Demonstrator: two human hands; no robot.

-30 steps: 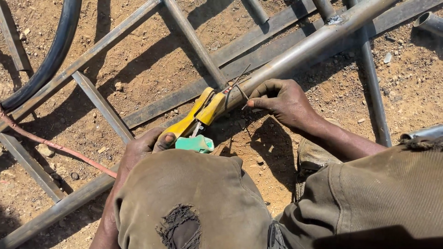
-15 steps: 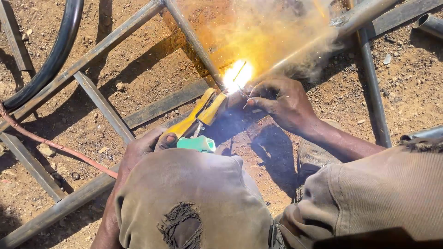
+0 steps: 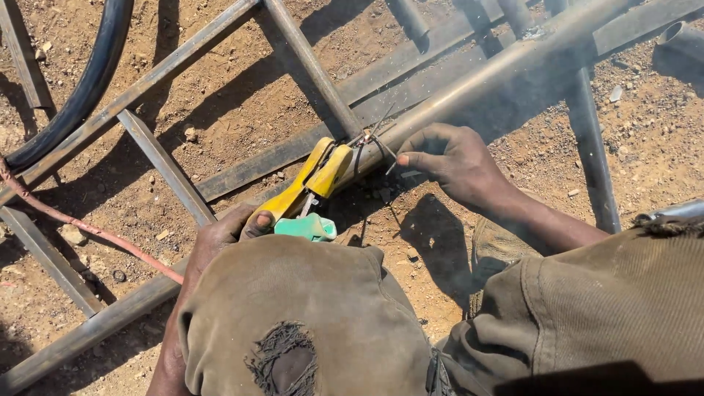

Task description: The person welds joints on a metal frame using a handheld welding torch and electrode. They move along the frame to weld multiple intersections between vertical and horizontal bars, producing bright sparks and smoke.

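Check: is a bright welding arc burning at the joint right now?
No: the yellow-handled electrode holder meets the grey steel tube with no glow.

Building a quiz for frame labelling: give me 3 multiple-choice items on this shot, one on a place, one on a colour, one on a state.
1. Where does the left hand sit?
A. on the yellow handles
B. on the black hose
C. on the bare ground

2. What colour is the small part just under the handles?
A. red
B. green
C. white

3. How does the right hand stand?
A. flat and open on the dirt
B. pinched at the thin rod by the metal tube
C. gripping the hose

Answers: 1 A, its thumb lies on the handle ends. 2 B, it shows mint green. 3 B, fingertips close by the rod near the joint.
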